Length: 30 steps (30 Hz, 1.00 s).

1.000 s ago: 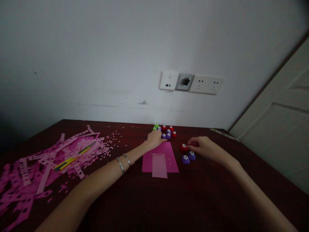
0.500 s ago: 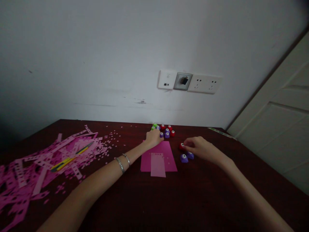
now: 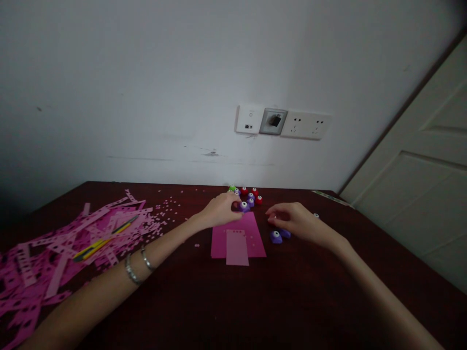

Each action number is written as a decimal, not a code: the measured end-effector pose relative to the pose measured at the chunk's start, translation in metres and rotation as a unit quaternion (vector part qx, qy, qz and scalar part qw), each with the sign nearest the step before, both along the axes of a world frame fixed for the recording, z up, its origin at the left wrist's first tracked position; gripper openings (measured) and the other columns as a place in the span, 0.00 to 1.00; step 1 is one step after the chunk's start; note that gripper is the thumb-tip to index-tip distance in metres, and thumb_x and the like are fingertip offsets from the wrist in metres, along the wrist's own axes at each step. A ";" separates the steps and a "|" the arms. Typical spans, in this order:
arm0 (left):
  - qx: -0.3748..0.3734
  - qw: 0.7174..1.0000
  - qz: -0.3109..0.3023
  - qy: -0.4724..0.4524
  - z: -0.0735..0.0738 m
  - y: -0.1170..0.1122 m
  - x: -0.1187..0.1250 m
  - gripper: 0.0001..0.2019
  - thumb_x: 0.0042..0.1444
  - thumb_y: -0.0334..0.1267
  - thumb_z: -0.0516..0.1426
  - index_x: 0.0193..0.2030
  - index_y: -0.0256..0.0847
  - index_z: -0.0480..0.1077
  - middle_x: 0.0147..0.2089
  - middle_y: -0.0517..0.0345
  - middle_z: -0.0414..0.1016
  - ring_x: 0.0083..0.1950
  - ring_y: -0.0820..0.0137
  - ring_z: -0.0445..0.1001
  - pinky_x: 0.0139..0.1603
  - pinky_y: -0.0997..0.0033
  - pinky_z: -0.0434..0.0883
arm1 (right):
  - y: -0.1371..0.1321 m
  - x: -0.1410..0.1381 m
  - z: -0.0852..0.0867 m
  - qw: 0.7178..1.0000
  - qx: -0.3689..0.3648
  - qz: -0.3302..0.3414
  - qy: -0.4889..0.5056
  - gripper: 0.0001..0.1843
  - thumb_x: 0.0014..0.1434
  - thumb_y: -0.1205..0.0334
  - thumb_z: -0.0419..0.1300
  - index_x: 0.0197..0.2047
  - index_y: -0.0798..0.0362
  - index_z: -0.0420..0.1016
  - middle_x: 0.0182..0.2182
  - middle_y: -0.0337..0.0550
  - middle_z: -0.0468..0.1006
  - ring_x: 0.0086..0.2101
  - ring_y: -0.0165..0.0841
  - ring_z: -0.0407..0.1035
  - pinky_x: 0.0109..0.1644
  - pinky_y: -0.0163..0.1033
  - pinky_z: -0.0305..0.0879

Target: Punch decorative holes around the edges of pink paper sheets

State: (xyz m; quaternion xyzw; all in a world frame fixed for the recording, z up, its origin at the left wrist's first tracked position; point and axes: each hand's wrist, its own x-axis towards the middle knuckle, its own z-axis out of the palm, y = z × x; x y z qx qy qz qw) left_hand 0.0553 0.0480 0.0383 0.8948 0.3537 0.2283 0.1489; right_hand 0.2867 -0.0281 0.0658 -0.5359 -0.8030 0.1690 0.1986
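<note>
My left hand (image 3: pixel 221 209) has its thumb and fingers around a purple craft paper punch (image 3: pixel 244 206) with a white button, just beyond the pink paper (image 3: pixel 255 238). A paler pink strip (image 3: pixel 237 250) with a row of small punched holes lies on that paper. To the right of the paper, my right hand (image 3: pixel 292 218) hovers low with its fingers curled into a pinch. A speck of white shows between them, but what they hold, if anything, is hidden. Just below these fingers sits another purple punch (image 3: pixel 276 237), with one more partly behind it.
Red punches (image 3: pixel 254 192), purple ones and a green punch (image 3: pixel 232 187) cluster near the wall. A white button (image 3: pixel 316 215) shows behind my right hand. Punched pink strips (image 3: pixel 58 272) and confetti heap at the left, with a yellow cutter knife (image 3: pixel 104 240) on top.
My left hand has drawn back leftward from the cluster, and a purple punch now shows in its fingers. My right hand shifted slightly left, and the red punch beside it has gone from sight.
</note>
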 end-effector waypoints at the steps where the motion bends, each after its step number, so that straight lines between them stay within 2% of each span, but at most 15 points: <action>1: 0.000 1.000 -0.017 0.001 0.004 -0.007 -0.004 0.09 0.47 0.40 0.55 0.33 0.39 0.70 0.35 0.55 0.70 0.34 0.71 0.65 0.34 0.70 0.60 | -0.002 -0.002 0.001 1.000 -0.001 0.006 0.013 0.11 0.56 0.60 0.56 0.40 0.53 0.76 0.34 0.43 0.78 0.32 0.33 0.71 0.35 0.35 0.64; 4: -0.013 0.998 -0.055 0.001 0.013 -0.026 -0.013 0.12 0.48 0.42 0.56 0.38 0.40 0.71 0.39 0.55 0.70 0.37 0.70 0.65 0.37 0.70 0.61 | -0.006 -0.009 0.005 0.999 -0.003 0.023 0.046 0.11 0.55 0.61 0.57 0.41 0.53 0.76 0.34 0.42 0.78 0.32 0.32 0.70 0.35 0.35 0.65; 9: -0.028 0.996 -0.078 0.021 0.014 -0.040 -0.017 0.10 0.48 0.42 0.56 0.36 0.40 0.71 0.34 0.58 0.67 0.33 0.72 0.64 0.33 0.71 0.61 | -0.013 -0.021 0.009 0.997 -0.004 0.049 0.061 0.11 0.54 0.63 0.59 0.41 0.53 0.75 0.33 0.42 0.77 0.31 0.31 0.69 0.35 0.35 0.65; 15: -0.042 0.995 -0.083 0.029 0.012 -0.044 -0.013 0.10 0.47 0.39 0.56 0.37 0.41 0.70 0.33 0.59 0.65 0.31 0.73 0.63 0.30 0.72 0.60 | -0.019 -0.036 0.005 0.995 0.021 0.079 0.063 0.12 0.53 0.65 0.61 0.42 0.51 0.73 0.33 0.39 0.74 0.31 0.29 0.67 0.34 0.34 0.62; 21: -0.061 0.992 -0.112 -0.003 0.010 -0.046 -0.013 0.12 0.46 0.37 0.56 0.40 0.43 0.70 0.33 0.60 0.65 0.32 0.73 0.64 0.33 0.72 0.61 | -0.017 -0.042 -0.005 0.993 0.030 0.096 0.058 0.08 0.54 0.65 0.60 0.39 0.52 0.73 0.29 0.37 0.73 0.28 0.27 0.63 0.30 0.32 0.58; 25: -0.088 0.987 -0.134 -0.013 0.008 -0.044 -0.012 0.12 0.46 0.35 0.56 0.41 0.42 0.70 0.35 0.59 0.67 0.33 0.73 0.65 0.36 0.72 0.61 | -0.016 -0.043 -0.006 0.994 0.020 0.096 0.056 0.10 0.53 0.66 0.60 0.41 0.52 0.73 0.29 0.37 0.73 0.27 0.27 0.62 0.29 0.32 0.57; 30: -0.115 0.987 -0.114 0.002 0.006 -0.035 -0.016 0.12 0.49 0.43 0.58 0.39 0.41 0.72 0.35 0.57 0.70 0.34 0.72 0.66 0.36 0.71 0.62 | -0.013 -0.039 -0.006 0.997 -0.009 0.072 0.022 0.07 0.52 0.65 0.60 0.36 0.54 0.74 0.27 0.39 0.72 0.27 0.28 0.63 0.29 0.33 0.57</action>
